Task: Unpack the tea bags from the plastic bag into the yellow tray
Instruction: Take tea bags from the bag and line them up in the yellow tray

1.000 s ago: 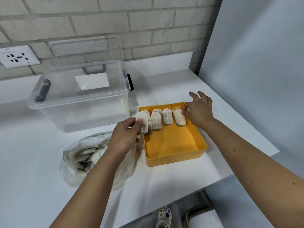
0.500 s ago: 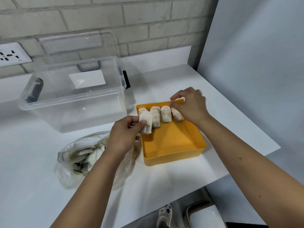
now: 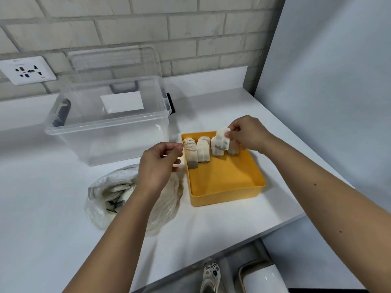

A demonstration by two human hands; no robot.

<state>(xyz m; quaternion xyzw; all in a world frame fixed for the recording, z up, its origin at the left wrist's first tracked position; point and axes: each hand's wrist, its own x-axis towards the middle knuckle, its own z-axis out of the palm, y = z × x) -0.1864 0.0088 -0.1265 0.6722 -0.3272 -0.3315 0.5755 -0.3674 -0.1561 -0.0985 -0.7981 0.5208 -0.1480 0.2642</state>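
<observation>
1. Right hand (image 3: 245, 134) is pinching a tea bag (image 3: 222, 140) by its top, just above the row (image 3: 203, 152) at the yellow tray's (image 3: 226, 187) far wall
2. Left hand (image 3: 158, 161) is curling at the row's left end; grip unclear
3. Lowering it upright is looking wise; neighbours could topple

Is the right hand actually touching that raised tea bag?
Touching. The head view shows the right hand pinching the raised tea bag by its top corner.
</observation>
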